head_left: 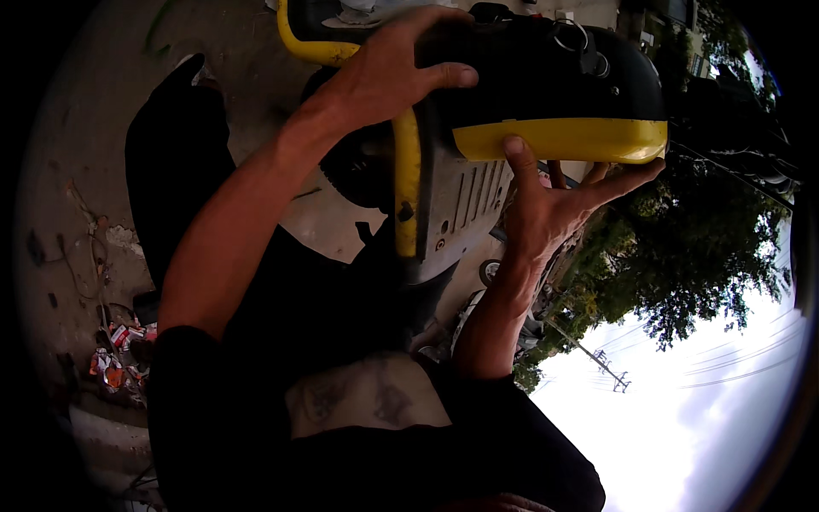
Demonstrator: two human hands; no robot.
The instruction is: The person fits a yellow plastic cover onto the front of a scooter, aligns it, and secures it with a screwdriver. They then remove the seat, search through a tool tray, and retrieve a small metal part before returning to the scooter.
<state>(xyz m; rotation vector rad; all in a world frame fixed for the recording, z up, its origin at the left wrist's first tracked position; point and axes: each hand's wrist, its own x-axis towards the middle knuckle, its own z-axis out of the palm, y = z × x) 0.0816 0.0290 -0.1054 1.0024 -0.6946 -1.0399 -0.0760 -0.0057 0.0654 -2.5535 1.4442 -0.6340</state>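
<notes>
A black casing (529,81) with a glossy yellow lower band (567,139) fills the upper middle; it looks like part of a small scooter. Keys on a ring (589,58) hang at a lock on its black face. My left hand (392,68) grips the casing's left end, thumb on the black surface, other fingers mostly hidden over the top. From below, my right hand (550,205) holds the yellow band, thumb on its front and fingers spread along the underside. A yellow tube (407,188) and a ribbed grey plate (469,200) sit beneath the casing.
A dark tyre (354,175) shows behind the yellow tube. Crumpled red and white wrappers (111,363) lie on the dirt ground (77,162) at left. Trees (682,247) and a utility pole (589,354) stand at right. Another yellow bar (303,43) curves at the top.
</notes>
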